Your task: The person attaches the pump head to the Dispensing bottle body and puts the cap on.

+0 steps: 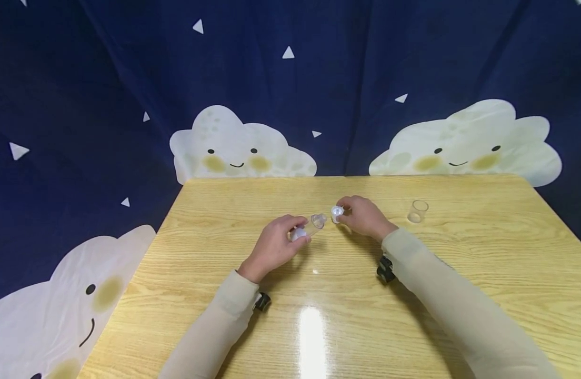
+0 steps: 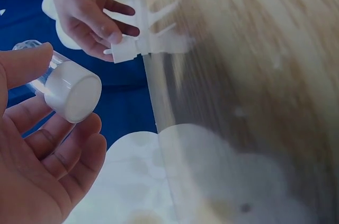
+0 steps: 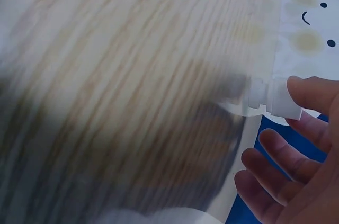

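- Beige sleeves [image 1: 219, 321] lead the foreground; left hand [image 1: 276, 241] pinches a clear, white-ended bottle [image 1: 312, 226].
- Right hand [image 1: 364, 215] pinches a white fitting [image 1: 337, 211].
- Light, steady pressure should suit both.

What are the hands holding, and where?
The left hand holds a clear bottle near its white end; the right hand pinches a white piece by its sides.

tbh only a slim gap is left between the clear bottle [image 1: 314, 226] in the left hand [image 1: 276, 242] and the white cap [image 1: 337, 211] in the right hand [image 1: 363, 216]; way more room's offered on the wooden tabletop [image 1: 352, 326] between the sleeves [image 1: 430, 273], but further right, passage is partly blocked by a clear cylinder [image 1: 418, 212]
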The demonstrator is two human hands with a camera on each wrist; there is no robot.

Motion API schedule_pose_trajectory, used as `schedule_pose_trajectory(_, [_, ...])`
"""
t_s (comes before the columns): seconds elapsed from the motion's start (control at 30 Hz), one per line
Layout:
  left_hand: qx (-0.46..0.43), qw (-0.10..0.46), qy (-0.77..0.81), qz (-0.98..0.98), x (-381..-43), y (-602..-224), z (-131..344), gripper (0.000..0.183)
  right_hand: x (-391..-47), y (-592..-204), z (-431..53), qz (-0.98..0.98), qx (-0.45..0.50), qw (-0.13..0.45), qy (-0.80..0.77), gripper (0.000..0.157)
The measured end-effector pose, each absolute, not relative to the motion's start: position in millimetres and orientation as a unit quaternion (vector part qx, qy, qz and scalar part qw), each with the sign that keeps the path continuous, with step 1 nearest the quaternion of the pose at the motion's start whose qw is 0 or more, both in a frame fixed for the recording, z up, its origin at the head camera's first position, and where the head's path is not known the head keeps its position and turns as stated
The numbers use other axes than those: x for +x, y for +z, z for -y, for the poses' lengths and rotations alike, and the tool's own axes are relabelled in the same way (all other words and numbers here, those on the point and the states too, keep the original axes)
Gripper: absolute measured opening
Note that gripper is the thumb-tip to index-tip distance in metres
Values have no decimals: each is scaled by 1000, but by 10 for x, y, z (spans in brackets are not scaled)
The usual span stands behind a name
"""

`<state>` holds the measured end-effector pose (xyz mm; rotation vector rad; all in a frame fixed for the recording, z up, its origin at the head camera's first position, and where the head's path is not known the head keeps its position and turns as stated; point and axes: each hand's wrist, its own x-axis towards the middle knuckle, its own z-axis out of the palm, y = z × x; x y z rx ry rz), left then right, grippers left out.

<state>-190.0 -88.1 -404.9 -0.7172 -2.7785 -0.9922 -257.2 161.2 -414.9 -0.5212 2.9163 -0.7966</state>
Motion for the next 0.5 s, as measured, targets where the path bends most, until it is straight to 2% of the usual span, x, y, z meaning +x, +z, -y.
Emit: schedule_pose_trajectory(0.5, [-243,57,-330,911,-1894,-4013,852,37,-2447,-4048,-1732,-946,-160,28,-280,31])
